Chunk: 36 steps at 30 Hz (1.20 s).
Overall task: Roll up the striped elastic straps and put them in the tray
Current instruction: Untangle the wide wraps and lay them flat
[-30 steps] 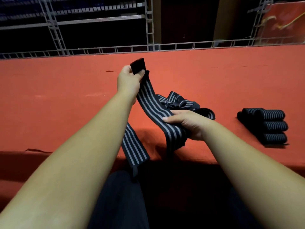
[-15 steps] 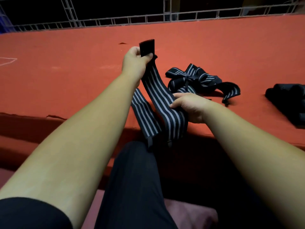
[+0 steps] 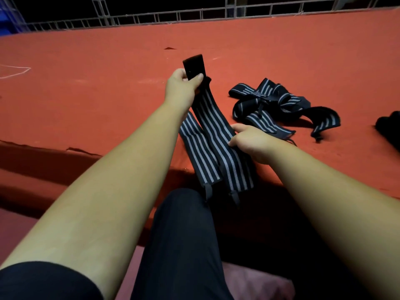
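Striped strap between left hand and right hand

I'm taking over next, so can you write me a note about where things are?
Left hand pinches the black end of a striped strap; right hand grips it lower down.
It hangs unrolled over the edge of the red table.
A tangled pile of straps lies just past the right hand.
No tray in view.
To do: roll this strap, then the pile, and put them in the tray.
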Each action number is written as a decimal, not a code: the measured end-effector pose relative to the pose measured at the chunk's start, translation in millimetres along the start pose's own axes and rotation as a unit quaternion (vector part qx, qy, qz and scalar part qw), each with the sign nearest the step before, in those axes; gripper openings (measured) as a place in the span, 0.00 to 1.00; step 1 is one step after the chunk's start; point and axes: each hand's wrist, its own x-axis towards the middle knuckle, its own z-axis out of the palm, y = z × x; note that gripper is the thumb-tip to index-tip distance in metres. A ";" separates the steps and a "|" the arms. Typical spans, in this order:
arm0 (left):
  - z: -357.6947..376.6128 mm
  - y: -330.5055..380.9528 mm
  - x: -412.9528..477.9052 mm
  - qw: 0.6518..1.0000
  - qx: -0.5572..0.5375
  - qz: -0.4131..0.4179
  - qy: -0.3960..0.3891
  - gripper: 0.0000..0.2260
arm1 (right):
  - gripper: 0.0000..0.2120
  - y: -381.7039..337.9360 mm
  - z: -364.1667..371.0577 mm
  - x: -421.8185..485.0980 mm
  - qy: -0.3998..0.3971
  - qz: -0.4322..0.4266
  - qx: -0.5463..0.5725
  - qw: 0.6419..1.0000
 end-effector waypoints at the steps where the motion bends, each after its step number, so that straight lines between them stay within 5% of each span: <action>1: 2.7 -4.1 2.4 1.000 -0.003 -0.001 -0.001 0.04 | 0.23 1.6 -1.2 2.1 0.007 -0.008 -0.033 0.999; 11: 20.8 -47.9 50.5 0.999 0.003 -0.045 0.011 0.05 | 0.15 -4.0 -5.7 51.0 0.040 0.021 -0.223 0.974; 21: 30.3 -108.1 106.9 0.991 0.046 -0.112 0.048 0.05 | 0.46 -31.6 -20.6 119.3 -0.051 0.107 -0.375 0.919; 30: 39.4 -129.1 126.1 0.951 0.260 -0.144 0.088 0.17 | 0.31 -46.5 -20.4 135.4 -0.083 0.107 -0.419 0.898; 33: 43.9 -123.3 118.6 0.930 0.323 -0.163 0.064 0.25 | 0.37 -42.1 -20.4 133.4 -0.072 0.095 -0.417 0.901; 36: 46.5 -108.9 105.0 0.919 0.369 -0.139 0.015 0.22 | 0.46 -29.9 -17.5 125.9 -0.044 0.085 -0.382 0.919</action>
